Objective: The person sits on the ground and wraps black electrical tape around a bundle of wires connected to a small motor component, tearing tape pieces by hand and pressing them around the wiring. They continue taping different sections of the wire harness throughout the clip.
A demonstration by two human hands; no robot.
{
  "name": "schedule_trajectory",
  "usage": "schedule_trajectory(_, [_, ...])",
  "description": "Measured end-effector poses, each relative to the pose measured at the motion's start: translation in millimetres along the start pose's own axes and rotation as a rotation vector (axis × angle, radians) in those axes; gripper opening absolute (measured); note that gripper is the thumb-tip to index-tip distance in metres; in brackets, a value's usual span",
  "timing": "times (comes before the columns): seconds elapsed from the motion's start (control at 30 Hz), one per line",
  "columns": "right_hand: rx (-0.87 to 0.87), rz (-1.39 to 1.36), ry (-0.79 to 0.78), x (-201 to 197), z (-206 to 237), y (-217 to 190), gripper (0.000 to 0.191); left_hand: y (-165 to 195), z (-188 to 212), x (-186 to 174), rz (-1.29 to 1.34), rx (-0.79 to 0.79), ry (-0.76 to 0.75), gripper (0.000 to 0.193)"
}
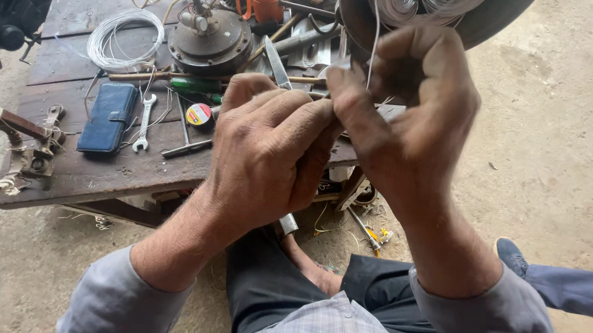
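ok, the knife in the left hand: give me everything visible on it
The knife has a narrow, pointed, bare-metal blade that looks dull grey. It points up and away, tilted slightly left, over the wooden table. The left hand is closed round the handle, hiding most of it; a light metallic butt end pokes out below the palm. The right hand, pinching a thin wire, meets the left hand beside the blade's base.

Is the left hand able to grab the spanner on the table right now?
Probably not at once. The left hand is closed around a knife, so it is busy. The spanner lies bare on the wooden table, off to that hand's left, with nothing over it.
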State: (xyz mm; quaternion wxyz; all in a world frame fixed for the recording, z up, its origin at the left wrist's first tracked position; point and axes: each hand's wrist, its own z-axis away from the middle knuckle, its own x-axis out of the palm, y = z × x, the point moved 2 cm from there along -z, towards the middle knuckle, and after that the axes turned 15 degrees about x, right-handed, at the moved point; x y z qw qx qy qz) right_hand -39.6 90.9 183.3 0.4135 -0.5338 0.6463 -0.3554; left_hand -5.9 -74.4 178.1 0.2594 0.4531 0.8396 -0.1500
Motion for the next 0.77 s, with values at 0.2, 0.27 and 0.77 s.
schedule_trajectory(0.2, [0.141, -0.343, -0.321, 1, -11, 0, 0.017, -13, -7, -12, 0.439, -0.207, -0.048, 0.013])
schedule_trajectory(0.27, [0.217, -0.406, -0.557, -11, -14, 4, 0.024, -19, -9, -15, 0.615, -0.285, -0.077, 0.015])
schedule_trajectory(0.77, [0.587, -0.757, -0.514, -14, -2, 38, 0.03, -41, 15, -1, -0.265, 0.238, 0.009, 0.008])
